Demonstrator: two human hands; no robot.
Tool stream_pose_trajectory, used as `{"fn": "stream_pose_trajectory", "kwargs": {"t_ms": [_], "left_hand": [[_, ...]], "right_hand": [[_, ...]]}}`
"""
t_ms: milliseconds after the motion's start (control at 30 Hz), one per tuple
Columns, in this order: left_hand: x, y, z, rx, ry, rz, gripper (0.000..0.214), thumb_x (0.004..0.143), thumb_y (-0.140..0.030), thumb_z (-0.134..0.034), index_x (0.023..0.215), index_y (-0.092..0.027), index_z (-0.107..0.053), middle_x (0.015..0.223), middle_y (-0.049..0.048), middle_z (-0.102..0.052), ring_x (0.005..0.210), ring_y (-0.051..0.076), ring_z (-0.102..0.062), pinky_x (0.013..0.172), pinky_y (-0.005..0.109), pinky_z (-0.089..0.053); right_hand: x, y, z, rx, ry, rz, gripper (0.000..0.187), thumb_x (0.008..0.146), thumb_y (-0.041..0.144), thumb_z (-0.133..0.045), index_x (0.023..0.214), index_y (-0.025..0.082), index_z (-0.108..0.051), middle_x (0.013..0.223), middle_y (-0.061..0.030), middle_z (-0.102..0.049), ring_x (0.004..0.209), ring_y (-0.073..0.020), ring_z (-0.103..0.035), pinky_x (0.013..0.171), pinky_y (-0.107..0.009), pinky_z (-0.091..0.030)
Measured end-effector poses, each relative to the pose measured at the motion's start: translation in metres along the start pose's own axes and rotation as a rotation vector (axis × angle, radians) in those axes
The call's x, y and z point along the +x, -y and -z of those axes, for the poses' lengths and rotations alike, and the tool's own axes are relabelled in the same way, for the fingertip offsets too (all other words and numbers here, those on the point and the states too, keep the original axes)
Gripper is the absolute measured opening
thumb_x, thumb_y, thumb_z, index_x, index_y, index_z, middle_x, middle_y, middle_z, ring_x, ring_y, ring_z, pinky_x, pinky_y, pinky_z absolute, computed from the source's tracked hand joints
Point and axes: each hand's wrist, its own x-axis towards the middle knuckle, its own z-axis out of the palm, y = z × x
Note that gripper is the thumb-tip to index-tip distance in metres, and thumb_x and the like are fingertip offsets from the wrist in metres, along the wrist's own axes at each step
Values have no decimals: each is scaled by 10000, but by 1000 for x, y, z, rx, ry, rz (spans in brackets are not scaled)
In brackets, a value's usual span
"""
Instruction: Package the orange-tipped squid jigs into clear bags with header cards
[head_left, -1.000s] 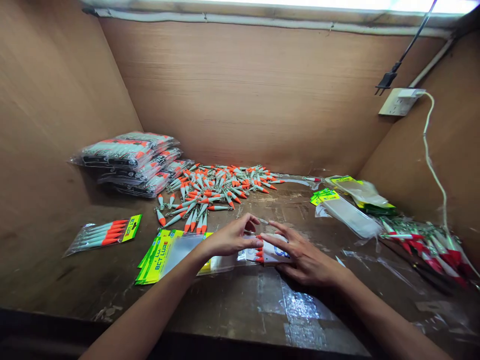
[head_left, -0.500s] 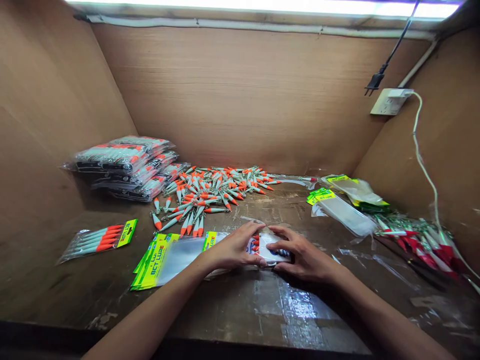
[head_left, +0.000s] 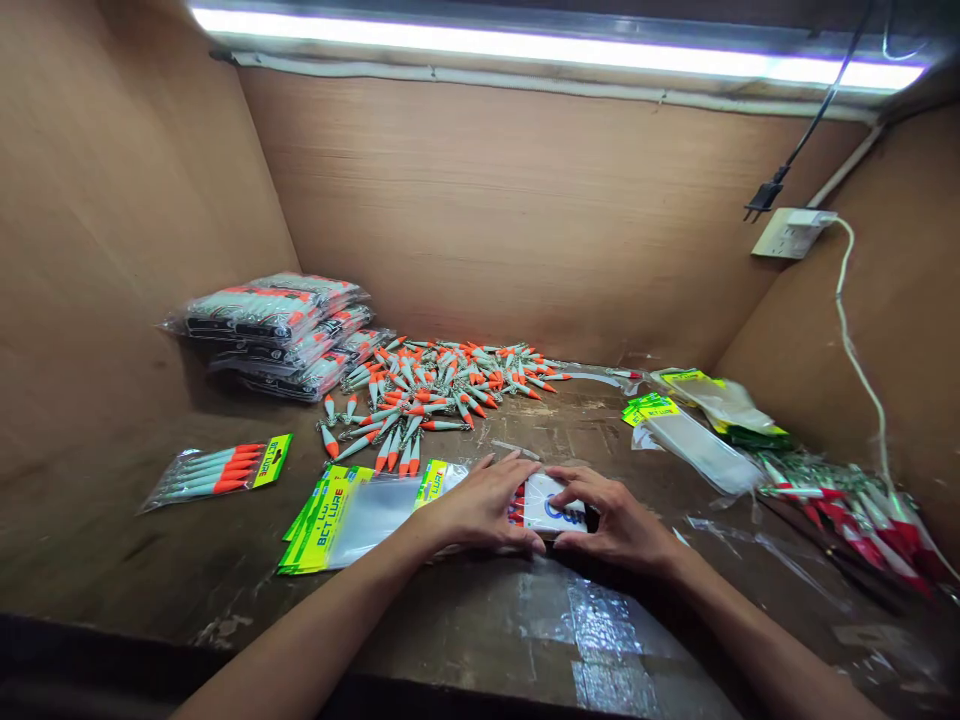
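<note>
Close together at the middle of the table, my two hands are closed around a small bundle. My left hand (head_left: 487, 510) wraps its left part, where the red ends of several fishing lures (head_left: 517, 508) show between thumb and fingers. My right hand (head_left: 626, 520) grips a white block with blue print (head_left: 541, 510) at the bundle's right, one finger bent over its top. The palms hide much of both. Partly under my left forearm lie clear bags with yellow-green headers (head_left: 330, 515). Behind is a heap of white-and-orange fishing lures (head_left: 435, 390).
A filled lure bag (head_left: 225, 470) lies at left, before stacked lure packs (head_left: 277, 335). More header bags (head_left: 697, 440) and red-and-white lures (head_left: 870, 520) lie at right. A plug (head_left: 765, 195) hangs near the wall socket (head_left: 791, 232); a white cable (head_left: 847, 320) runs down.
My view has tilted up and shifted a little left. Both hands stay on the bundle; more of the white block's blue print shows beneath my right fingers.
</note>
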Motion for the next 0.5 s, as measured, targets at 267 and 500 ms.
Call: {"fn": "stream_pose_trajectory", "kwargs": {"t_ms": [267,500], "left_hand": [[8,-25,-16,187,-140,-1,945,520,-627,-825,1310,-219,-505,1203,141,-602,1130,387,-537,1135,626,-105],[23,-56,24,123,-390,35,793,648,-650,-740,1243,-179,-507,1114,118,-598,1051,342,-542,1113,602,-173]], "right_hand": [[5,26,-6,-58,-125,135,681,773,504,-770,1363,278,-515,1439,-136,-449,1336,-320,-452,1087,-464,-433],[-5,21,9,-11,-503,31,848,886,557,-597,1543,253,-156,1528,-155,-315,1373,-361,-377,1144,-569,-325]]}}
